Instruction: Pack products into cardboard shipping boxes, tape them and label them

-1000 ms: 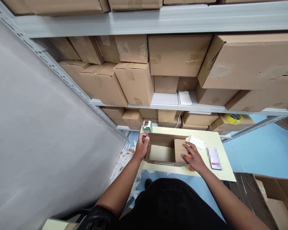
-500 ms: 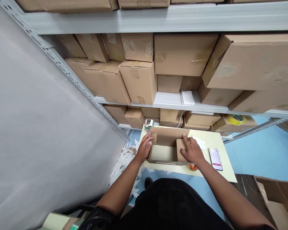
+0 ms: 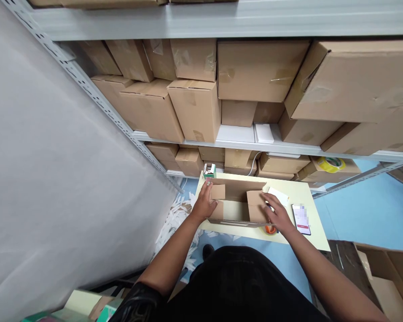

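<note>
A cardboard box (image 3: 237,190) stands on the pale yellow table (image 3: 307,192). It has no bottom closed, as the pale tabletop shows through it. My left hand (image 3: 203,205) grips its left end, with the thumb over a left flap (image 3: 217,192) folded inward. At the right end my right hand (image 3: 278,215) holds the edge by a folded-in right flap (image 3: 256,205), fingers bent over it. Under that hand, orange scissor-like handles (image 3: 270,229) partly show. A small green and white carton (image 3: 209,170) sits behind the box's left corner.
A phone (image 3: 301,219) and a white packet (image 3: 278,196) lie on the table's right. Shelves with many cartons (image 3: 195,109) rise behind, with a yellow tape roll (image 3: 332,164) on one. White paper strips (image 3: 176,223) litter the floor; an open carton (image 3: 387,281) stands at lower right.
The end flaps at the left have folded inward under my left hand. My right hand has shifted on the right flap and slid to the outer edge. The view has moved slightly.
</note>
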{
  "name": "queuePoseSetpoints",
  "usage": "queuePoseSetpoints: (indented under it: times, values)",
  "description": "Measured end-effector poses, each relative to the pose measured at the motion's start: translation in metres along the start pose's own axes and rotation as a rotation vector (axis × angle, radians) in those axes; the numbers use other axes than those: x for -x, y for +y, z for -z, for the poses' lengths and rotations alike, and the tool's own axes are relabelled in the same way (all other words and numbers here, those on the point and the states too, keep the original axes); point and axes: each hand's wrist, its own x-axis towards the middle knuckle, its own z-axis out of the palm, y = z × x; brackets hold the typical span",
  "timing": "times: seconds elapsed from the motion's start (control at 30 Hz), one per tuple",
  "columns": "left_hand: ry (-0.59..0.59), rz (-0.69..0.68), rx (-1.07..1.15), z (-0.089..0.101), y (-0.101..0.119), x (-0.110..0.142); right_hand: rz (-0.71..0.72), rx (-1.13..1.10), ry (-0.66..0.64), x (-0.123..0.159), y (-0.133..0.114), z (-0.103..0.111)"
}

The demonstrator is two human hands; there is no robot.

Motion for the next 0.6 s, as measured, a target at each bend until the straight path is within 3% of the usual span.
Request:
queuePoseSetpoints:
  times: [0.1,0.23,0.37,0.5,0.6]
  values:
    - [-0.020,0.070,0.089,-0.005,-0.004,0.001,-0.027,-0.260,0.015,0.036,0.006,0.002]
    - [-0.080,0.084,0.150,-0.007,-0.010,0.003,-0.040,-0.232,0.094,0.067,0.006,-0.012]
    - [-0.113,0.035,0.175,-0.002,-0.015,0.003,-0.134,-0.118,0.263,0.053,-0.003,-0.025]
    - [-0.156,0.068,0.231,0.002,-0.014,0.004,-0.086,-0.065,0.274,0.032,-0.008,-0.028]
    - [-0.114,0.116,0.270,0.000,-0.009,0.005,-0.087,-0.049,0.279,0.028,-0.007,-0.029]
